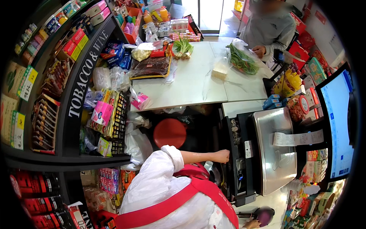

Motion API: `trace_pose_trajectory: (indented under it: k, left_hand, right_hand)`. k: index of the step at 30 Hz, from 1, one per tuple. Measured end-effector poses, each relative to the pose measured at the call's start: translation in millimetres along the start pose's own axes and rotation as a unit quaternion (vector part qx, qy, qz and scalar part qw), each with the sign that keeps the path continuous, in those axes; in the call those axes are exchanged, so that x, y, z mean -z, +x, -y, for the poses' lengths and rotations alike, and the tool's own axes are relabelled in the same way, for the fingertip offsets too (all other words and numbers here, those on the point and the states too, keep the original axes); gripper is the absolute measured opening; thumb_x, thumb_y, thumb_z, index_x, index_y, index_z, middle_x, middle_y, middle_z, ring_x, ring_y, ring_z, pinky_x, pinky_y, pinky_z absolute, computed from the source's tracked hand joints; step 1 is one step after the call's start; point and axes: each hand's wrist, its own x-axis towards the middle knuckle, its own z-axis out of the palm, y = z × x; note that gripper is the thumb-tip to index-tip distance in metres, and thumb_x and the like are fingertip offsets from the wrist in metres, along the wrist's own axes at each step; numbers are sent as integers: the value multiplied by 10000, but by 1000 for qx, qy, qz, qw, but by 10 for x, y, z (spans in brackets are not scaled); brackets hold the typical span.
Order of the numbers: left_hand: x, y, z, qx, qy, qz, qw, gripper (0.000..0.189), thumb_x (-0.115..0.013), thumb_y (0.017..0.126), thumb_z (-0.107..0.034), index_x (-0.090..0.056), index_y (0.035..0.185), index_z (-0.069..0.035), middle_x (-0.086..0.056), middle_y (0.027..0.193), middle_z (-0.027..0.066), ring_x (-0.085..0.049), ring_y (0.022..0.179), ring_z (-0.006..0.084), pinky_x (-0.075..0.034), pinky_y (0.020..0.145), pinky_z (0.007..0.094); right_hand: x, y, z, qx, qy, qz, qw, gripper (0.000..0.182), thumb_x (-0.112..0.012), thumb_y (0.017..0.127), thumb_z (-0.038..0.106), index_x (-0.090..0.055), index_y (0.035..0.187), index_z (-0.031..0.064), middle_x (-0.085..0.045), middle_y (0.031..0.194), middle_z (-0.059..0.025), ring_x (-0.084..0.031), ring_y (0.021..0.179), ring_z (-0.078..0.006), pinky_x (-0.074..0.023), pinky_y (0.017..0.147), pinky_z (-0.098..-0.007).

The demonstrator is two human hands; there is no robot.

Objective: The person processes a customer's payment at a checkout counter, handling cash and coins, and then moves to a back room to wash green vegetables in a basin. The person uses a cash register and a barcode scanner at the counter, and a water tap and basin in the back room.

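Observation:
My left hand [222,156] is closed in a fist against the front edge of the pulled-out black cash drawer [233,177]. Whether anything is inside the fist is hidden. Coins [235,131] lie in the drawer's far compartments. At the bottom right, my right hand [252,223] grips a purple object [265,216], too blurred to identify, beside a black item. To the right of the drawer is a stainless steel pan [274,154], with a printed paper receipt strip [297,138] across it.
A person [268,34] stands across the white counter [183,86]. Bagged green vegetables [243,60], bagged tofu-like block [219,72] and scallions [183,48] lie there. A red round stool [169,133] is below the counter. A monitor [337,123] stands right; stocked shelves [71,137] rise left.

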Motion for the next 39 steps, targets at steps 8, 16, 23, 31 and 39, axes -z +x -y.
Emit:
trace_pose_trajectory:
  k: [8, 16, 23, 31, 39]
  left_hand:
    - [136, -238, 170, -90, 52, -22, 994, 126, -533, 654, -86, -578, 706, 19, -594, 744, 170, -592, 744, 313, -469, 659, 384]
    - [311, -537, 40, -154, 173, 139, 963, 160, -482, 799, -119, -551, 890, -7, -568, 859, 169, -559, 832, 343, -450, 739, 396]
    - [259, -810, -147, -132, 200, 340, 910, 265, -527, 802, -123, -554, 1033, 4, -599, 902, 161, -589, 866, 291, -465, 781, 347]
    - [24, -825, -1610, -249, 20, 400, 882, 408, -506, 849, -103, -428, 1242, -29, -499, 1168, 159, -523, 1050, 265, -411, 896, 318]
    - [-530, -1106, -2360, -437, -54, 171, 882, 662, -713, 668, -150, -425, 1234, 37, -367, 1297, 212, -361, 1211, 361, -314, 985, 405]
  right_hand:
    - [-74, 110, -90, -60, -4, 18, 998, 329, -549, 792, 137, -529, 1082, -19, -543, 1016, -237, -533, 925, -375, -439, 776, -421]
    - [-234, -456, -119, -77, 208, -182, 958, 344, -586, 742, 96, -550, 1053, -46, -576, 963, -192, -541, 906, -291, -415, 837, -367]
    - [274, -1362, 352, -196, 344, -144, 907, 380, -474, 787, -16, -441, 1166, -1, -486, 1090, -99, -506, 876, -164, -431, 747, -271]
    - [1958, -1859, 2282, -64, 643, -157, 747, 329, -440, 876, 114, -416, 1190, 18, -471, 1111, -68, -497, 857, -123, -440, 658, -239]
    - [2554, -1815, 3543, 4, 808, -110, 579, 384, -433, 906, 280, -407, 1158, -9, -508, 1065, -102, -501, 826, -114, -410, 672, -213]
